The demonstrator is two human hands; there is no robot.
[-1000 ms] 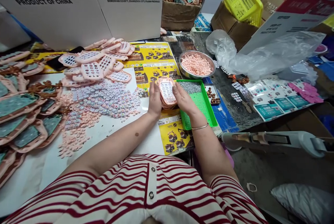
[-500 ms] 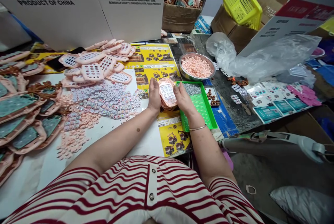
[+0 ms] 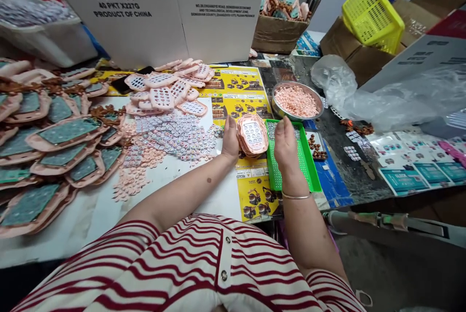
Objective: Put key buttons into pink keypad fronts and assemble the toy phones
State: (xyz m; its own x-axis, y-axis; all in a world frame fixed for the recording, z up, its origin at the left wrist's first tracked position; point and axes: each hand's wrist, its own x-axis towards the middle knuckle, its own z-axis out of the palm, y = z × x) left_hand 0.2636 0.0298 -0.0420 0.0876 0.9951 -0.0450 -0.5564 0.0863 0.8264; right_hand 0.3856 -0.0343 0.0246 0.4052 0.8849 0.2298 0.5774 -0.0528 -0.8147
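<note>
A stack of pink plastic frames (image 3: 252,133) with a white key grid on top stands on the yellow printed sheet in front of me. Just left of the stack, my left hand (image 3: 230,138) is upright and open, its fingers close to the stack's edge. My right hand (image 3: 286,147) is open over the green tray (image 3: 316,183), apart from the stack, holding nothing. Tiny silvery pieces lie at the tray's far end. Behind it, a metal bowl (image 3: 277,108) holds small pink pieces.
Loose key pieces (image 3: 178,137) and a heap of pink frames (image 3: 162,98) lie left. Teal-panelled frames (image 3: 69,130) pile up farther left. Brown pieces (image 3: 316,147) sit right of the tray. Behind stand a white carton (image 3: 218,35), a cardboard box (image 3: 278,35) and plastic bags (image 3: 393,98).
My right hand has moved away from the stack to the right, over the tray. My left hand has come slightly off the stack's side. The camera view has turned left.
</note>
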